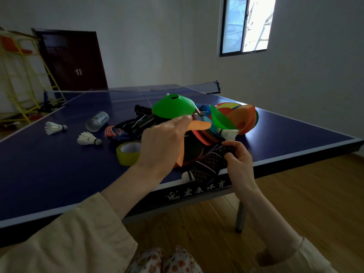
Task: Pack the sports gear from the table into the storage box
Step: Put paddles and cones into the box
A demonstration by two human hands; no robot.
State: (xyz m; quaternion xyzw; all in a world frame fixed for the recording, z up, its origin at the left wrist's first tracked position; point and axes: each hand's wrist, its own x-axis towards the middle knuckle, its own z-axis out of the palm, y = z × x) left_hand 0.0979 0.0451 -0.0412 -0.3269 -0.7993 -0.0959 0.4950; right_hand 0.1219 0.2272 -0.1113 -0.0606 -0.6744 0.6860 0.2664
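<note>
- Sports gear (197,125) lies heaped on the blue desk (49,164), just beyond both hands; no storage box shows.
- Left hand (163,142) pinches an orange disc cone (199,125) by its rim, under a green cone (172,107).
- Right hand (239,160) grips a dark patterned pouch (208,164) at the desk edge.
- Clear tube (97,121), lying on its side left of the left hand, looks empty; two shuttlecocks (88,138) lie near it.

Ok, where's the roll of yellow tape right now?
In the head view the roll of yellow tape lies on the blue table, left of the gear pile, just behind the left hand, with a shuttlecock further left.
</note>
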